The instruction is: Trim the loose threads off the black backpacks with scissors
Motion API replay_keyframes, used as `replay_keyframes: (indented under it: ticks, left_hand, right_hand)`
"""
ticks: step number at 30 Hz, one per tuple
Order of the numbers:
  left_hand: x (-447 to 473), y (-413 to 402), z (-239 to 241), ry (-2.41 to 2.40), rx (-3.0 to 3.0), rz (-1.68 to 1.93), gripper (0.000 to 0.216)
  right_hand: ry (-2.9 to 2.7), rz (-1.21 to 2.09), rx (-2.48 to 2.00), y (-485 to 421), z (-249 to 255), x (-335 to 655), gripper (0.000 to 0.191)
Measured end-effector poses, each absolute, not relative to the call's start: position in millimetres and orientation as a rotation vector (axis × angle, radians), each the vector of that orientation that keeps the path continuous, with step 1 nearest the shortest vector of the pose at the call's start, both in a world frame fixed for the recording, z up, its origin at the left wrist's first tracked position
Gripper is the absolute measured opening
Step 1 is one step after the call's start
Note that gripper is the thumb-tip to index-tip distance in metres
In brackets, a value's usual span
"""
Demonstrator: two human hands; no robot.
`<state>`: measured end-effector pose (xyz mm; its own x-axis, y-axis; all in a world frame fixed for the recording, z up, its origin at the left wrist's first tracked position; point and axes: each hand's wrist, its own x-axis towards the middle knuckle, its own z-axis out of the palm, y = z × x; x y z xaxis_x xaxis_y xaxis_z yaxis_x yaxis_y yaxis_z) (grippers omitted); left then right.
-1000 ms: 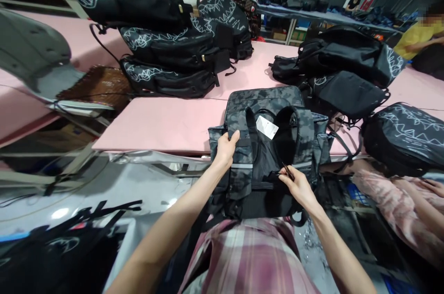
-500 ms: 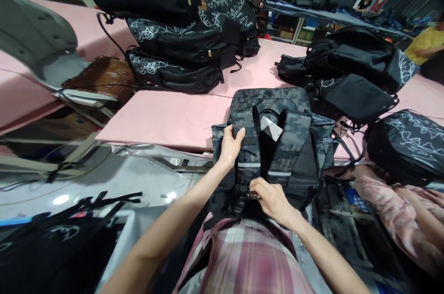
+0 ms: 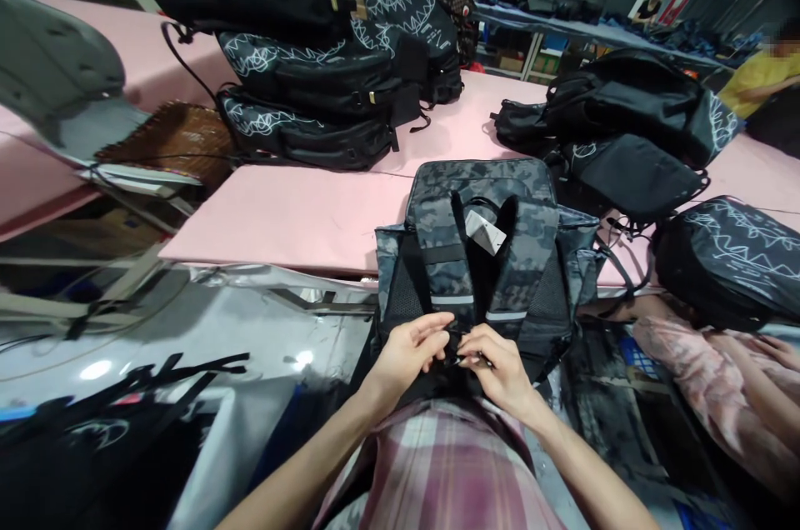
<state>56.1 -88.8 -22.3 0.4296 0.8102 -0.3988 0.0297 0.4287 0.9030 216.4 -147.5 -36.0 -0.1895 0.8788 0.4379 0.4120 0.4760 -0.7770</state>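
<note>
A dark grey camouflage backpack (image 3: 480, 180) lies at the near table edge, its shoulder straps facing up. A white paper tag (image 3: 484, 232) rests between the straps. My left hand (image 3: 409, 353) is at the strap's lower end, fingers bent and pressed together; what they pinch is hidden. Close beside it, my right hand (image 3: 498, 367) is closed on a small dark thing, too small to name. The fingertips of both hands almost meet over the black webbing at the lower part of the backpack.
Black backpacks with white scribbles (image 3: 306, 101) are stacked on the pink table (image 3: 281, 213); more black bags (image 3: 631, 113) lie at right. A grey chair (image 3: 59, 63) with a woven seat stands left. A bin of black bags (image 3: 206, 447) is lower left. A co-worker's patterned sleeve (image 3: 693, 372) is at right.
My left hand has moved from the left shoulder strap down towards my right hand. My right hand has stayed near the lower part of the backpack, shifting slightly.
</note>
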Motion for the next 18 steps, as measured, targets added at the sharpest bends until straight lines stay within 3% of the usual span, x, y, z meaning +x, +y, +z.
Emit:
replay_keyframes:
  ticks: [5, 8, 11, 18]
  left_hand:
    - [48, -84, -13, 0.793, 0.946, 0.348, 0.049]
    - [46, -82, -6, 0.758, 0.999, 0.43, 0.03]
    - [48, -82, 0, 0.787, 1.126, 0.564, 0.017]
    - [46, -78, 6, 0.899, 1.54, 0.455, 0.011]
  right_hand:
    - [-1.865, 0.666, -1.029, -158, -26, 220, 0.019]
    - [-1.703, 0.809, -1.158, -160, -17, 225, 0.009]
    - [-1.481, 1.001, -1.345, -160, -10, 234, 0.011]
    - [-1.443, 1.015, -1.519, -157, 0, 250, 0.017]
